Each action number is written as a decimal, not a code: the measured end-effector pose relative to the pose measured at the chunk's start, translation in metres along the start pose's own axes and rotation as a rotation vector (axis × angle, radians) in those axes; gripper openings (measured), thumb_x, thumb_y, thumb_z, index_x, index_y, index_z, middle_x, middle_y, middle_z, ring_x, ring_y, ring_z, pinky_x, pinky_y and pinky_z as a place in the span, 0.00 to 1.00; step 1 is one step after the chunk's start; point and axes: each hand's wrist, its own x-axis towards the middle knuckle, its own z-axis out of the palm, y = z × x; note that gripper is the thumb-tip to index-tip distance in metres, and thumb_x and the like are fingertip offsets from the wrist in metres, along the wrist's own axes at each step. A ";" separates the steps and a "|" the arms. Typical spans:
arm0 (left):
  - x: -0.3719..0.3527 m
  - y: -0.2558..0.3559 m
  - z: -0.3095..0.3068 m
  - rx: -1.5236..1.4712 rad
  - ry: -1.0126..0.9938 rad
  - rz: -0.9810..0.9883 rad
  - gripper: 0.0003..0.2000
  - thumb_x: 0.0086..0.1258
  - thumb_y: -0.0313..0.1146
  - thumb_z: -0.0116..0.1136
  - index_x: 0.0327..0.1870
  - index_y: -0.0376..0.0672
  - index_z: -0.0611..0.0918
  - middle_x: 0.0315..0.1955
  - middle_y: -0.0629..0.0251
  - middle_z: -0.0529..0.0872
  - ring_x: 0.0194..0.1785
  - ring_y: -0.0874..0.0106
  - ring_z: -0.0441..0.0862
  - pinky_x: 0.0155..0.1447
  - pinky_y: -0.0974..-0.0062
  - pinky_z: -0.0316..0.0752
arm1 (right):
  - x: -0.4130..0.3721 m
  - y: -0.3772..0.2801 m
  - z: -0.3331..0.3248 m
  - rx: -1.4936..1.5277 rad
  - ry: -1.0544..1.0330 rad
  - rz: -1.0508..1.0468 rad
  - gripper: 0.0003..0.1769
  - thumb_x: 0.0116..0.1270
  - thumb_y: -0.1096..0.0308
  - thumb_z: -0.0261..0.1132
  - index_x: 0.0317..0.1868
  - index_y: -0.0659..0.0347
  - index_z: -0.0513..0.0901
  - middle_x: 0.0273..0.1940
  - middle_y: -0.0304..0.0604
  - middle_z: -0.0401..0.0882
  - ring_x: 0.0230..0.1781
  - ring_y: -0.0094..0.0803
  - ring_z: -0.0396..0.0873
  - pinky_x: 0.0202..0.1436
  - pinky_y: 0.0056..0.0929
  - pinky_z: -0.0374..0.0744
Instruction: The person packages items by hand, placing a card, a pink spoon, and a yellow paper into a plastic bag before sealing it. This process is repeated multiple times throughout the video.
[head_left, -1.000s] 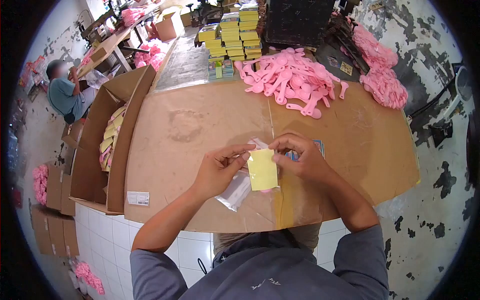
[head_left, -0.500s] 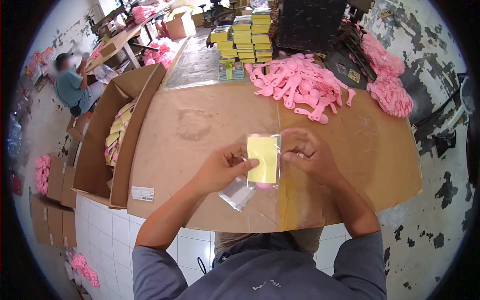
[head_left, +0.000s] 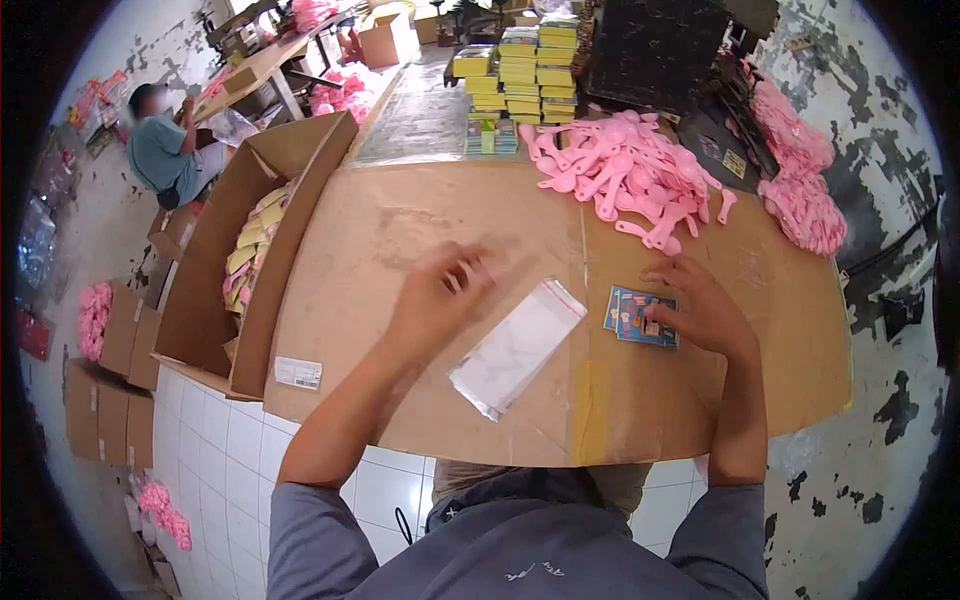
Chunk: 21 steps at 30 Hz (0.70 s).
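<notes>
My left hand [head_left: 445,290] is above the left-middle of the cardboard-covered table, smeared by motion; I cannot make out anything in it. My right hand [head_left: 708,308] hovers at a small stack of blue picture cards [head_left: 632,318], its thumb over the top card and its fingers apart from the thumb. Between the hands lie clear plastic sleeves [head_left: 518,350], slanted on the cardboard, with a red strip near their upper end.
Beyond my right hand is a heap of pink plastic handled pieces [head_left: 625,175]. Stacks of yellow-edged cards [head_left: 520,75] stand at the back. At left is a long cardboard box [head_left: 290,240] holding yellow-and-pink packets [head_left: 255,240]. A person [head_left: 165,150] sits beyond it.
The clear packet with the yellow card has left my hands. My left hand moved up slightly, my right hand moved right, and the blue cards and whole sleeves now show.
</notes>
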 end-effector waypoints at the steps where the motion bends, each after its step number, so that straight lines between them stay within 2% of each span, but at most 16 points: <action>1: -0.007 0.003 0.011 0.097 -0.053 0.077 0.13 0.66 0.35 0.74 0.49 0.42 0.89 0.37 0.69 0.84 0.36 0.78 0.81 0.43 0.75 0.77 | -0.001 0.003 -0.001 0.034 -0.049 0.025 0.23 0.59 0.67 0.77 0.55 0.64 0.86 0.54 0.50 0.82 0.58 0.46 0.80 0.62 0.42 0.78; 4: -0.016 0.008 0.028 0.349 -0.154 0.197 0.14 0.62 0.36 0.77 0.45 0.40 0.88 0.34 0.70 0.81 0.36 0.80 0.80 0.39 0.75 0.75 | -0.004 0.013 -0.001 0.131 -0.144 0.113 0.19 0.58 0.68 0.78 0.50 0.64 0.87 0.54 0.47 0.82 0.55 0.41 0.80 0.60 0.39 0.78; 7: -0.015 0.000 0.035 0.288 -0.109 0.259 0.13 0.63 0.35 0.77 0.43 0.39 0.87 0.33 0.69 0.82 0.32 0.81 0.78 0.36 0.76 0.74 | -0.001 0.011 -0.002 0.237 -0.125 0.209 0.17 0.58 0.72 0.78 0.47 0.64 0.86 0.48 0.42 0.83 0.48 0.34 0.81 0.57 0.36 0.78; 9: -0.014 0.006 0.032 0.187 -0.173 0.029 0.12 0.64 0.33 0.76 0.43 0.38 0.87 0.32 0.69 0.83 0.31 0.82 0.78 0.35 0.77 0.74 | 0.000 0.008 -0.005 0.326 -0.104 0.270 0.15 0.57 0.74 0.78 0.45 0.64 0.86 0.43 0.40 0.84 0.45 0.32 0.81 0.55 0.35 0.78; 10: -0.014 0.010 0.031 0.135 -0.203 -0.087 0.12 0.64 0.32 0.76 0.44 0.37 0.86 0.32 0.70 0.84 0.30 0.83 0.77 0.35 0.77 0.74 | 0.000 0.011 -0.004 0.317 -0.062 0.251 0.14 0.58 0.74 0.77 0.44 0.65 0.85 0.41 0.42 0.84 0.43 0.34 0.82 0.53 0.35 0.79; 12: -0.014 0.001 0.034 0.033 -0.167 -0.079 0.12 0.64 0.31 0.75 0.45 0.39 0.86 0.30 0.68 0.86 0.30 0.79 0.79 0.37 0.76 0.76 | 0.000 0.016 0.000 0.298 0.017 0.211 0.12 0.59 0.75 0.75 0.43 0.66 0.85 0.37 0.46 0.85 0.40 0.38 0.85 0.51 0.35 0.81; 13: -0.014 -0.003 0.034 -0.017 -0.148 -0.074 0.12 0.64 0.31 0.75 0.45 0.40 0.86 0.29 0.68 0.87 0.30 0.77 0.79 0.38 0.75 0.76 | 0.001 0.016 -0.001 0.245 0.042 0.165 0.11 0.61 0.75 0.74 0.43 0.66 0.85 0.38 0.46 0.86 0.40 0.36 0.85 0.50 0.35 0.81; 15: -0.013 -0.006 0.032 -0.062 -0.171 -0.108 0.11 0.66 0.30 0.74 0.45 0.38 0.86 0.31 0.68 0.88 0.31 0.79 0.80 0.38 0.77 0.77 | 0.002 0.009 -0.004 0.140 0.092 0.074 0.09 0.63 0.76 0.72 0.44 0.66 0.85 0.40 0.45 0.87 0.41 0.33 0.85 0.50 0.34 0.81; 16: -0.013 -0.007 0.032 -0.086 -0.184 -0.125 0.10 0.67 0.29 0.73 0.45 0.38 0.86 0.32 0.68 0.89 0.32 0.80 0.81 0.39 0.77 0.77 | 0.003 0.003 -0.005 0.235 0.088 0.099 0.09 0.65 0.76 0.72 0.45 0.65 0.85 0.41 0.45 0.87 0.41 0.32 0.85 0.50 0.34 0.81; 18: -0.012 -0.011 0.032 -0.325 -0.211 -0.105 0.09 0.70 0.27 0.70 0.47 0.37 0.85 0.35 0.67 0.90 0.33 0.80 0.83 0.40 0.78 0.78 | 0.004 -0.016 0.000 0.423 0.080 0.152 0.09 0.68 0.76 0.70 0.48 0.65 0.85 0.42 0.43 0.87 0.42 0.30 0.84 0.51 0.33 0.81; 21: -0.010 -0.011 0.031 -0.611 -0.281 -0.135 0.10 0.74 0.24 0.64 0.53 0.37 0.81 0.40 0.64 0.91 0.37 0.79 0.85 0.42 0.79 0.80 | 0.008 -0.032 0.030 0.528 0.189 0.082 0.11 0.71 0.74 0.68 0.52 0.65 0.85 0.44 0.42 0.87 0.43 0.27 0.84 0.52 0.32 0.81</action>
